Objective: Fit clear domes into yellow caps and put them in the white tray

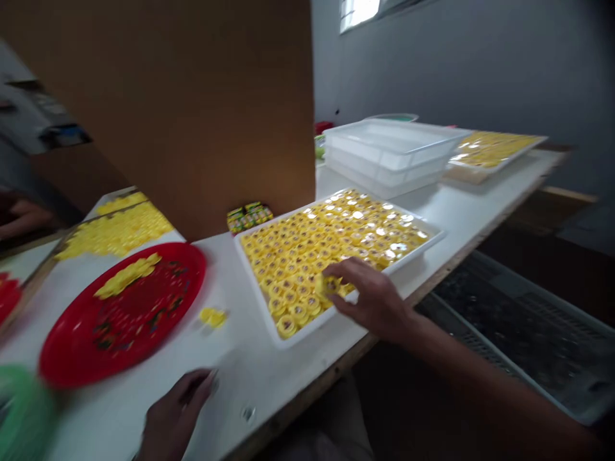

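My right hand (372,296) pinches a small round yellow piece (328,285) with a dark printed centre, just above the near edge of a white tray (278,340). Rows of similar yellow pieces (307,256) fill most of that tray. Low on the left, my left hand (173,410) has its thumb and finger closed at a small, clear, shiny thing (215,380), blurred and hard to make out. Another small clear piece (248,413) lies on the white table (288,384). A couple of loose yellow parts (212,317) rest between tray and plate.
A red plate (67,346) holds yellow parts and small printed bits. A green container (22,413) stands at lower left. Behind are a tall brown board (216,115), stacked white bins (384,157) and another filled tray (500,150). A crate (519,333) sits below the table's right edge.
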Motion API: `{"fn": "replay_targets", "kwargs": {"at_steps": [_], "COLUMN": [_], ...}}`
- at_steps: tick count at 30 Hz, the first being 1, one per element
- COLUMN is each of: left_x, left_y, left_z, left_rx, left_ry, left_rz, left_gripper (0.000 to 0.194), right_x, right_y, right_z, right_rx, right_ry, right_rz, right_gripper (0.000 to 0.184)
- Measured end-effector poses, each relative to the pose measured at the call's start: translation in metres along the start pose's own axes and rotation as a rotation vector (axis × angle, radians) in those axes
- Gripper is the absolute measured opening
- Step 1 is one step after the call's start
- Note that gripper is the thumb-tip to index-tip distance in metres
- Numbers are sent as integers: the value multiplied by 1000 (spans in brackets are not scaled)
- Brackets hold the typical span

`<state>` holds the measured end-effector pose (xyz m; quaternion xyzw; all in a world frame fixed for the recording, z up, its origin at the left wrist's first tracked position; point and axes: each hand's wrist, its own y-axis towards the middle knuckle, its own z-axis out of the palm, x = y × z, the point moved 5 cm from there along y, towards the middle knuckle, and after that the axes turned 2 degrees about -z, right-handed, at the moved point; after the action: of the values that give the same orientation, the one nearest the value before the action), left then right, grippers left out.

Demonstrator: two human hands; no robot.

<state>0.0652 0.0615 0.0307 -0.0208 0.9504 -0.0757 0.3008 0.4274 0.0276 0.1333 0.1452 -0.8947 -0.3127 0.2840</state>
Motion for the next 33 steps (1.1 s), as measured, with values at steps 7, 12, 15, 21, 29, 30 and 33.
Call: {"fn": "replay_targets", "kwargs": {"at_steps": [7,12,15,21,29,30,33], "left_x": [-3,16,24,32,37,37,35], "left_y": [8,20,26,30,32,32,33], "left_z": [12,19,22,23,25,25,26], "left_rx": [242,280,260,225,217,222,229], "left_ry": [-185,-218,-270,-365,-437,-439,-424], "left_rz": [412,460,486,464,382,374,382], "left_gripper": [36,39,40,34,23,25,30], "right_x": [108,113,116,116,108,106,102], "right_y": [-45,-48,-45,-47,-54,-55,-57], "right_z": [182,232,234,235,240,241,244], "right_rx": [440,533,537,515,438,412,348], "right_ry": [317,331,325,273,329,359,440], "right_rz": [-19,22,61,161,234,264,324], "right_gripper": [34,35,32,26,17,15,12]}}
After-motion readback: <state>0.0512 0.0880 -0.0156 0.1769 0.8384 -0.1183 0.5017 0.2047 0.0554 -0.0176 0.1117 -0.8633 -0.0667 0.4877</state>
